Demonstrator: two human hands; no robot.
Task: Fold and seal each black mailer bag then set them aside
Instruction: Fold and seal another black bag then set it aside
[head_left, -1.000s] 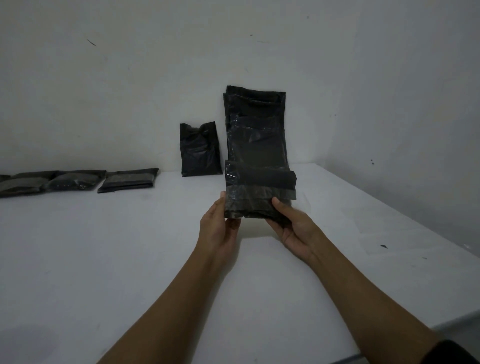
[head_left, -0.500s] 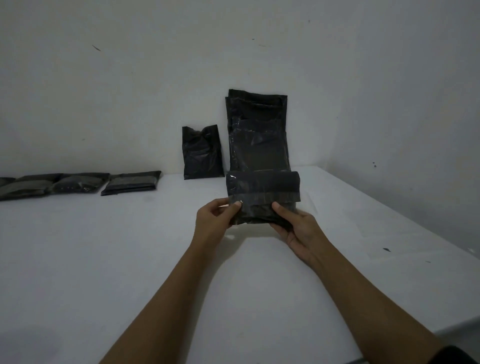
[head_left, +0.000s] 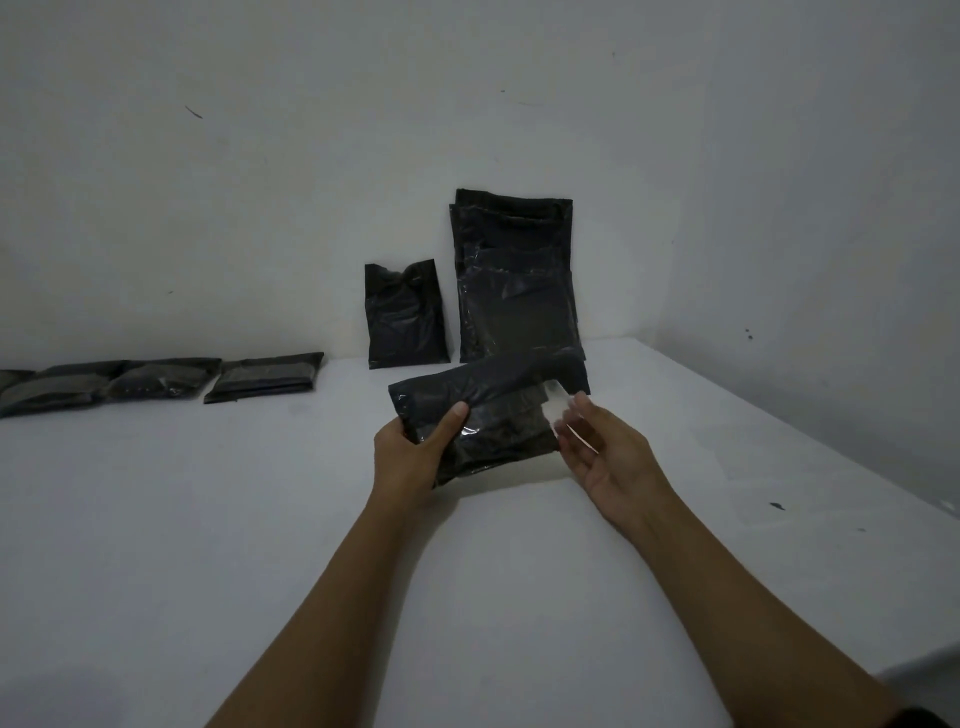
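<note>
Above the white table (head_left: 260, 519), a folded, glossy black plastic mailer bag (head_left: 488, 415) is being held, its long axis running left to right and tilted up rightward. It is being gripped at its left end by the left hand (head_left: 410, 457). Just beside its right end, the right hand (head_left: 608, 457) is being kept loosely open, a clear strip (head_left: 558, 410) apparently being pinched.
</note>
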